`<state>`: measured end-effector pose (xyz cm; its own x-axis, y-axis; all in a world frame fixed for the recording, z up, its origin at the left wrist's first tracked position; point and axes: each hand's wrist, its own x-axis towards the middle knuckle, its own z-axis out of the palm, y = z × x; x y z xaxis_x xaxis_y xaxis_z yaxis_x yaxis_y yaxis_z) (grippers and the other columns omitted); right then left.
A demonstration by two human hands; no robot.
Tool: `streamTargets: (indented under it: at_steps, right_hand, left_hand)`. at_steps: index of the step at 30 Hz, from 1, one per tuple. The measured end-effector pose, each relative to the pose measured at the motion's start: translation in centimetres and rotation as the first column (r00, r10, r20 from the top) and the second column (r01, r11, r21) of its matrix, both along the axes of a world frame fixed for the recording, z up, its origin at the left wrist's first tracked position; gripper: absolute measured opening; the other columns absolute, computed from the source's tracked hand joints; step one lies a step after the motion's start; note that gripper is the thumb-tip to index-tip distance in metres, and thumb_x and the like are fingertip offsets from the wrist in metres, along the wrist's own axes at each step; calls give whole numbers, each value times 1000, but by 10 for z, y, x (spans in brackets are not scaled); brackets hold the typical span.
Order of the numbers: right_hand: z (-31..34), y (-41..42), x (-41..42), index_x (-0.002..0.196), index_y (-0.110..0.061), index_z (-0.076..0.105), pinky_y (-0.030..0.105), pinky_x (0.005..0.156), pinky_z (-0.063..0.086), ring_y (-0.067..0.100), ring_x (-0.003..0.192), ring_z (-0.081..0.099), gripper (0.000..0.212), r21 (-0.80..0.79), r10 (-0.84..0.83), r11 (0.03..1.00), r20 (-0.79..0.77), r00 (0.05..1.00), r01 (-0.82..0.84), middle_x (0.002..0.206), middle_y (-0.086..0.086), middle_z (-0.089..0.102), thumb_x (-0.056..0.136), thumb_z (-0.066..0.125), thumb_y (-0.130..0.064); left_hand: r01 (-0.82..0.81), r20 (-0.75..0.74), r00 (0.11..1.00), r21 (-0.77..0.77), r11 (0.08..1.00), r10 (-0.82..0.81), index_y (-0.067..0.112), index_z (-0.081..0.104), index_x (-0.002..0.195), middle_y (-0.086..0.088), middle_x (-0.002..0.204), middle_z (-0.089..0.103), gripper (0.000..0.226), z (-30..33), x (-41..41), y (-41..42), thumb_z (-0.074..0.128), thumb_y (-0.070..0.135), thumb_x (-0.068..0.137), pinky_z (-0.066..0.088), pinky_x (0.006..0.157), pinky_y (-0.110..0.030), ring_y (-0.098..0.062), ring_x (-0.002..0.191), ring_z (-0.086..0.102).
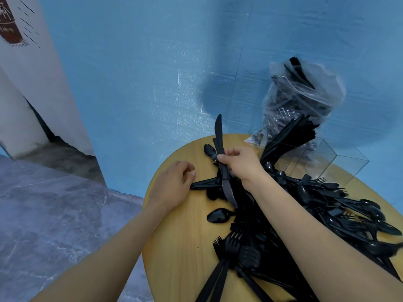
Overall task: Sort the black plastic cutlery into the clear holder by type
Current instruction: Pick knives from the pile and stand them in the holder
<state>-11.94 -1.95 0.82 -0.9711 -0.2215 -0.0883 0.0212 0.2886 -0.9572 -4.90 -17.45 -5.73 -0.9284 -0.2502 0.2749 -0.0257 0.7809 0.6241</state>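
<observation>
Step in hand: gathering knives out of the mixed heap, judged from what the right hand (242, 164) carries. Its grip is closed round a small bundle of black knives (221, 158), thumb and fingers curled about their mid-length at the centre of the frame. One blade stands up past the fingers toward the blue wall; another points down and right, ending just above the loose spoon (218, 215) on the bare wood.

Left hand (172, 185) lies at centre left, fingers loosely curled, fingertips at the handle ends of a few pieces (202, 183) lying flat on the worktop (174, 247). Whether it pinches one or only touches, cannot tell.

The unsorted pile (316, 214) of forks, spoons and knives fills the right half of the round wooden worktop, spreading from the lower centre to the right edge.

The clear holder (340, 164) stands at the upper right of the worktop, beyond the right wrist and well apart from the held knives. A sheaf of black cutlery (292, 136) leans out of its near-left compartment; the right-hand compartments look empty. A plastic bag (305, 94) of more cutlery stands behind it.

Next move, as I judge it: square the bundle, carry it up and right over the pile, drop it into one compartment.
</observation>
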Motion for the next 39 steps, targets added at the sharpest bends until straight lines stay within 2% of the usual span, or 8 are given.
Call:
streamTargets:
  at_steps: [8,11,15,22,27,33,37,39]
  right_hand:
    - [17,18,28,71,-11,58,16,45,35,5,46,42,20,-213,10,977,29,1000,-4,53,-4,56,88,62,0]
    - [23,23,35,72,-8,58,15,43,36,4,41,44,19,-277,-19,961,32,999,27,51,-4,56,88,62,0]
    - [31,32,48,74,-6,59,14,40,37,3,38,44,15,-286,-16,958,5,1000,17,58,1,54,87,63,0]
    - [43,51,57,70,-9,61,16,46,36,6,47,41,18,-191,-36,981,-72,997,22,60,1,50,86,67,-11]
    - [52,63,64,69,-9,59,16,45,37,8,48,40,20,-208,-58,977,-67,996,43,57,0,47,88,64,-9]
    - [58,74,72,75,-9,56,21,51,45,11,54,47,19,-298,-13,953,146,989,57,64,2,54,94,52,-7]
    - [61,71,86,84,-4,56,23,49,51,15,53,57,18,-421,146,907,244,959,-31,68,12,60,97,44,-6]
    - [62,71,89,87,-1,55,22,48,52,15,51,59,16,-453,173,890,257,951,-40,66,14,61,98,45,-6]
  left_hand:
    - [120,-97,990,226,967,-101,22,58,112,8,109,61,27,29,9,27,39,35,100,40,84,-22,-7,101,54]
    - [282,-71,959,337,898,-275,21,61,107,6,100,66,26,46,13,49,40,34,99,46,84,-25,-9,95,60]
    - [289,-49,947,567,772,-318,12,61,107,-1,92,68,17,61,17,62,49,19,97,52,81,-27,-13,82,64]
    - [300,-72,946,567,767,-317,12,63,98,-1,85,66,9,82,35,68,56,10,93,58,77,-30,-10,75,65]
    - [211,-110,978,494,844,-180,16,64,92,-2,89,65,4,93,37,65,60,14,91,58,81,-36,-20,84,66]
    - [204,-245,958,215,955,-150,33,66,80,16,84,66,19,97,38,70,68,15,85,51,79,-23,-3,83,63]
    - [174,-322,925,-116,978,-202,26,75,88,15,90,68,14,96,41,82,68,14,84,41,67,-14,-3,79,56]
    - [169,-364,904,-178,969,-224,24,76,89,14,90,68,17,97,43,85,68,10,83,40,63,-16,-6,78,59]
